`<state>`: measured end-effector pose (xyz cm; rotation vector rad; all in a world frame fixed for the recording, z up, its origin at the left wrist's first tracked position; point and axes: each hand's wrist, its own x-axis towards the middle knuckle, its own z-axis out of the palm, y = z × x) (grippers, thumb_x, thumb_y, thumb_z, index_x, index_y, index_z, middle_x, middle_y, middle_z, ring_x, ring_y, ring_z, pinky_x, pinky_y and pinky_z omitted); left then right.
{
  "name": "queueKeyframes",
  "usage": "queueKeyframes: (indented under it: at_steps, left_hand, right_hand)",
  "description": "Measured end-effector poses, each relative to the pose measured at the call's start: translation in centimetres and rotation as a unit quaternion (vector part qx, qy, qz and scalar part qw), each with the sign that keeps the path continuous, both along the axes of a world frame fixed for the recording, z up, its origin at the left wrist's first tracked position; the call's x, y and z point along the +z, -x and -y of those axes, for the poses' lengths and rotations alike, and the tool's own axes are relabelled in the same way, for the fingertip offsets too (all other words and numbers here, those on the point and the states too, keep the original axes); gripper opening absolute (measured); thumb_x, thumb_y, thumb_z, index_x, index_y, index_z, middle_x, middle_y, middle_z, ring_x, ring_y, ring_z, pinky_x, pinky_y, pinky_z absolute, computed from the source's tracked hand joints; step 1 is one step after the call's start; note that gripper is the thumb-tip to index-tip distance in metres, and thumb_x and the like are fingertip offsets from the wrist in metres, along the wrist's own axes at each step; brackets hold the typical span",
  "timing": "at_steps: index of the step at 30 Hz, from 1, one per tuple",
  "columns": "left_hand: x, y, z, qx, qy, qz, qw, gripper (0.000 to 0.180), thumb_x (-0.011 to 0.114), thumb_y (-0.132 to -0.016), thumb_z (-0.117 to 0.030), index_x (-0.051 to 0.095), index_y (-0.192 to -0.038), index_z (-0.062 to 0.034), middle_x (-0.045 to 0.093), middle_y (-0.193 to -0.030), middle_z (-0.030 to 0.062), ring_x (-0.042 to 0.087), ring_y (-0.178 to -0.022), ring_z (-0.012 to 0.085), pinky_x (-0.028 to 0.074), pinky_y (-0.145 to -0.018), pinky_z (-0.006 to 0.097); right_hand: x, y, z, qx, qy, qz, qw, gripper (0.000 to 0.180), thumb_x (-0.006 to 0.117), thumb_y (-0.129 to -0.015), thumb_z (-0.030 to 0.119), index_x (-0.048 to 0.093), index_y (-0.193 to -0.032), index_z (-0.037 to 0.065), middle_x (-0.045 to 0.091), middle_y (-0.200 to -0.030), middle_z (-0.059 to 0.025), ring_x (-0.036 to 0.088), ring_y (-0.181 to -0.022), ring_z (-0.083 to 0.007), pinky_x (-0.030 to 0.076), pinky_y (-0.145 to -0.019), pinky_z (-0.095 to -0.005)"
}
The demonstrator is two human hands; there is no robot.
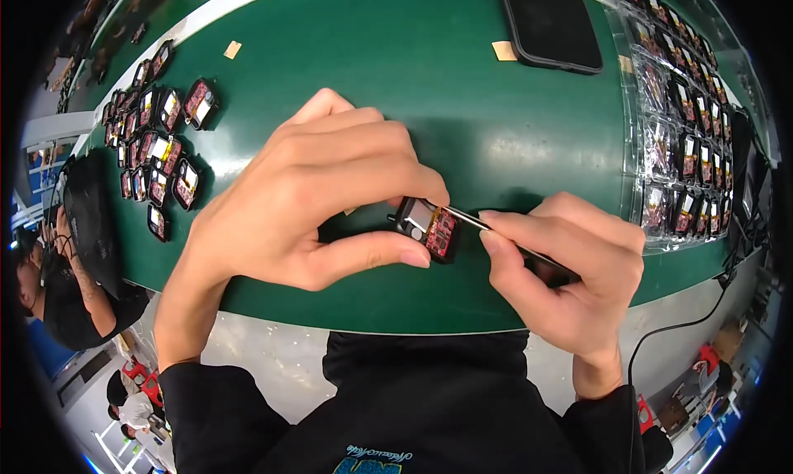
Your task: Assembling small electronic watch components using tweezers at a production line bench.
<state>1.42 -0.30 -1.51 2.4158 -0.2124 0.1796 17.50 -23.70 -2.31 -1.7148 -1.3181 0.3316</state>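
A small black-cased electronic module (pixel 442 233) with a red circuit board, a silvery block and yellow tape sits between the thumb and index finger of my left hand (pixel 330 189), just above the green table. My right hand (pixel 570 263) pinches a pair of thin dark tweezers (pixel 471 219), their tips reaching the module's upper edge beside my left index fingertip. What the tips touch there is too small to make out. The rest of the tweezers runs under my right palm.
Several similar modules (pixel 183 185) lie loosely grouped at the left of the green table (pixel 363 44). A black phone-like slab (pixel 552 23) rests at the far right-centre. Clear plastic trays (pixel 655 156) with more modules line the right edge. A black cable (pixel 661 333) hangs there. Another person (pixel 78 284) sits at the left.
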Motion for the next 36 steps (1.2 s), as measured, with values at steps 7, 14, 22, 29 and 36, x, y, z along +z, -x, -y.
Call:
queueKeyframes:
  at_steps: [7,14,22,29,36]
  left_hand:
    - [0.1,0.1,0.0,0.000,-0.004,-0.010,1.000,0.046,0.093,-0.084,-0.042,0.081,-0.111,-0.0073,0.078,-0.097,0.0025,0.063,-0.078,0.0207,0.040,-0.080,0.036]
    - [0.3,0.0,-0.2,0.002,-0.003,-0.020,1.000,0.049,0.095,-0.081,-0.042,0.081,-0.113,-0.0068,0.077,-0.094,0.0031,0.065,-0.079,0.0211,0.041,-0.081,0.035]
    - [0.7,-0.1,0.7,0.030,-0.013,-0.007,0.999,0.055,0.100,-0.075,-0.029,0.081,-0.121,-0.0068,0.073,-0.092,0.0011,0.064,-0.074,0.0177,0.043,-0.082,0.035]
    - [0.7,-0.6,1.3,0.052,-0.020,0.022,0.998,0.055,0.105,-0.069,-0.027,0.082,-0.114,-0.0068,0.071,-0.087,0.0008,0.061,-0.071,0.0165,0.044,-0.080,0.034]
    - [2.4,-3.3,-0.5,0.121,0.091,0.016,0.988,0.050,0.101,-0.069,-0.017,0.081,-0.114,-0.0050,0.068,-0.088,0.0019,0.056,-0.072,0.0120,0.046,-0.065,0.029]
  right_hand:
    - [0.0,-0.1,0.2,0.006,0.001,-0.007,1.000,0.022,0.086,-0.076,-0.007,0.083,-0.096,-0.001,0.064,-0.069,-0.0046,0.055,-0.051,-0.0141,0.041,-0.047,-0.0292]
    - [-0.1,-0.1,0.1,0.002,-0.010,-0.002,1.000,0.022,0.087,-0.075,-0.007,0.083,-0.096,-0.001,0.064,-0.068,-0.0047,0.055,-0.051,-0.0152,0.041,-0.047,-0.0300]
    - [0.5,-0.2,2.6,-0.052,-0.020,-0.055,0.997,0.023,0.089,-0.080,-0.003,0.087,-0.103,0.000,0.067,-0.069,-0.0027,0.051,-0.048,-0.0065,0.037,-0.044,-0.0246]
    - [0.2,0.0,3.7,-0.053,-0.058,-0.109,0.991,0.023,0.088,-0.083,-0.004,0.086,-0.105,0.001,0.067,-0.071,-0.0022,0.051,-0.050,-0.0079,0.038,-0.045,-0.0255]
    - [-0.1,-0.2,3.8,-0.045,-0.081,-0.167,0.981,0.021,0.087,-0.084,-0.004,0.088,-0.105,0.001,0.068,-0.068,-0.0019,0.050,-0.051,-0.0058,0.035,-0.047,-0.0253]
